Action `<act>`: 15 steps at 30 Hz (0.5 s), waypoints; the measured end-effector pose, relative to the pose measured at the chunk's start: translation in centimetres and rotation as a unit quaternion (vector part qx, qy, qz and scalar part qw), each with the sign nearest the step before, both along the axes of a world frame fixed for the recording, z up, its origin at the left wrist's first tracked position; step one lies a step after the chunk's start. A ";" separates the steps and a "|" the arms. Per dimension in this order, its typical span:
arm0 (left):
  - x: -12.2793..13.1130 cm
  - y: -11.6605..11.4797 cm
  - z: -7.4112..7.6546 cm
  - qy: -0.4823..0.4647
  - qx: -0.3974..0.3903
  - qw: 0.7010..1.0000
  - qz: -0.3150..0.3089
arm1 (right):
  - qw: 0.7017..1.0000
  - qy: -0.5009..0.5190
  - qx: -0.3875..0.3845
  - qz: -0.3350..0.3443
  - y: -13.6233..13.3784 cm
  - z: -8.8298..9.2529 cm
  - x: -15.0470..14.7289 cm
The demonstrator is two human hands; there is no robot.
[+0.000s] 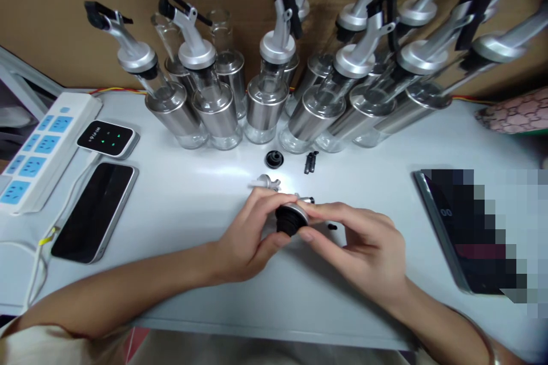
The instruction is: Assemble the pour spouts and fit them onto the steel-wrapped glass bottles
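Between my two hands is an oil-bottle pour spout (291,220), its ribbed black stopper tilted down towards me and its silver collar behind. My left hand (250,236) grips it from the left, thumb below and fingers on top. From the right, my right hand (370,245) pinches the collar with thumb and index finger. Much of the spout's far side is hidden by my fingers. Just beyond lie a silver spout piece (266,182), a round black stopper (274,159) and small black levers (311,162). A tiny black part (333,227) lies near my right fingers.
Several glass and steel oil bottles (268,108) with spouts stand along the back; some behind have bare necks. On the left are a power strip (55,142), a Wi-Fi device (108,138) and a phone (95,211). Another phone (445,234), partly pixelated, lies right.
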State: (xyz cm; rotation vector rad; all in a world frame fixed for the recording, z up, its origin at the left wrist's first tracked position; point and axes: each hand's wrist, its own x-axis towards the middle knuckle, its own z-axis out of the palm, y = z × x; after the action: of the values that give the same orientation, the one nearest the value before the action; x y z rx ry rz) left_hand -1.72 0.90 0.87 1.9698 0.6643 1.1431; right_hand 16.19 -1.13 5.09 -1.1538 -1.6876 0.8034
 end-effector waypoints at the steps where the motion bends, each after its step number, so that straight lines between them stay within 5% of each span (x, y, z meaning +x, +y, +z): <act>1: 0.0 0.1 0.1 -0.004 0.001 1.000 -0.004 | 1.000 -0.002 -0.007 0.006 0.0 0.0 0.0; 9: 0.1 0.0 -0.8 -0.025 -0.089 0.995 -0.029 | 0.985 0.055 -0.156 0.037 0.2 -0.4 -0.3; 15: 0.1 0.0 -0.6 -0.030 -0.125 0.991 -0.042 | 0.986 0.033 -0.153 0.048 0.5 -0.5 0.0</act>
State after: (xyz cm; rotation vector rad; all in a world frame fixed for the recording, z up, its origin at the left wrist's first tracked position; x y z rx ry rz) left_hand -1.65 0.91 0.28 1.7297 0.6538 1.0123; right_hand 16.21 -0.61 4.61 -1.2420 -1.6117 1.1811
